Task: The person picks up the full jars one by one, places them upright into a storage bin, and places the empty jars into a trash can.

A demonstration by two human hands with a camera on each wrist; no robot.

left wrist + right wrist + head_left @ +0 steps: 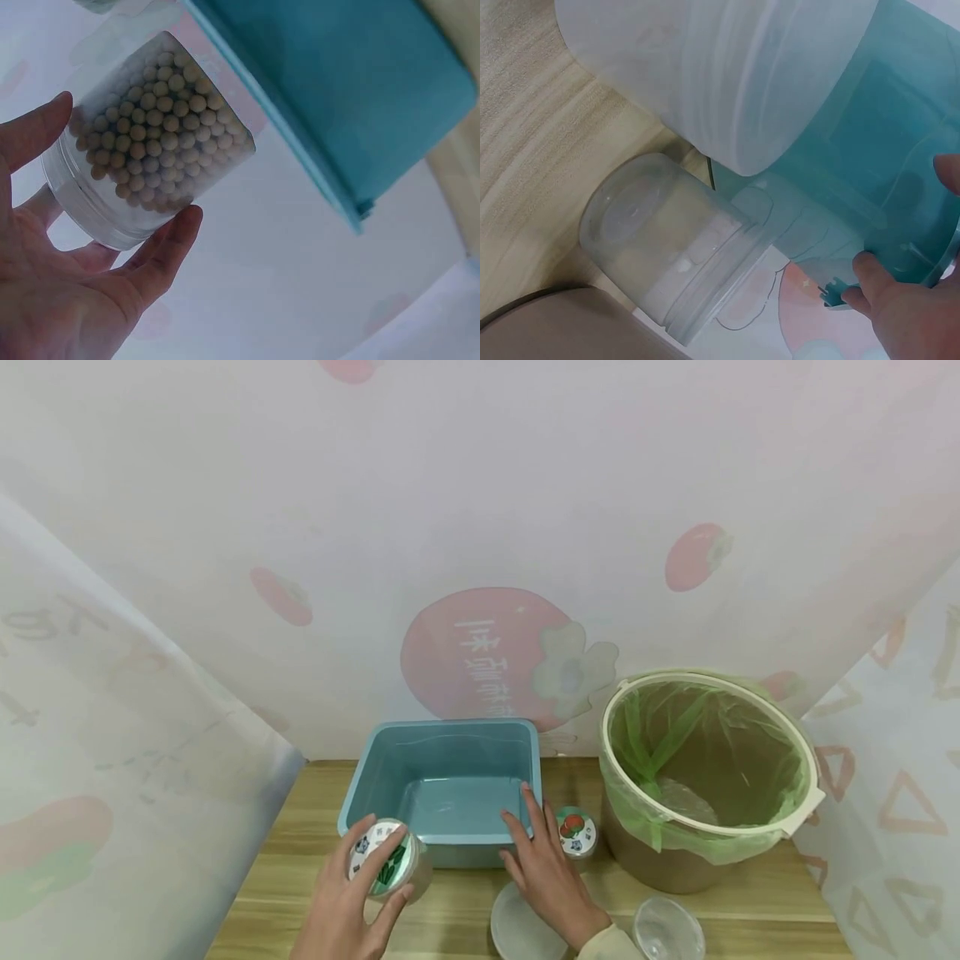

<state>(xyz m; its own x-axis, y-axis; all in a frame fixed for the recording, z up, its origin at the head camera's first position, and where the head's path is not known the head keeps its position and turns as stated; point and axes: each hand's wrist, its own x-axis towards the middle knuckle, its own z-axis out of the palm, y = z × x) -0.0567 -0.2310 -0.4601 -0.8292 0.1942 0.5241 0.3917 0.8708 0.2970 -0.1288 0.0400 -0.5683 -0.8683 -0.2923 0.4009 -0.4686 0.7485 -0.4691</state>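
Note:
My left hand (356,885) grips a clear round jar (157,135) near its lid, fingers and thumb around it. Small beige balls fill much of it, and its white lid carries a green vegetable picture. The jar is held up at the front left of the blue basin (480,724). At the basin's front right corner, my right hand (551,868) holds the rim, thumb outside and fingertips reaching inside. Just right of that hand stands another clear jar (675,247) with a tomato picture on its lid.
A large brown bucket (667,868) lined with a green bag stands at the right. Near the table's front are a whitish round container (517,918), partly behind my right forearm, and a clear container (667,931). A printed cloth wall (480,485) rises behind the wooden table (270,885).

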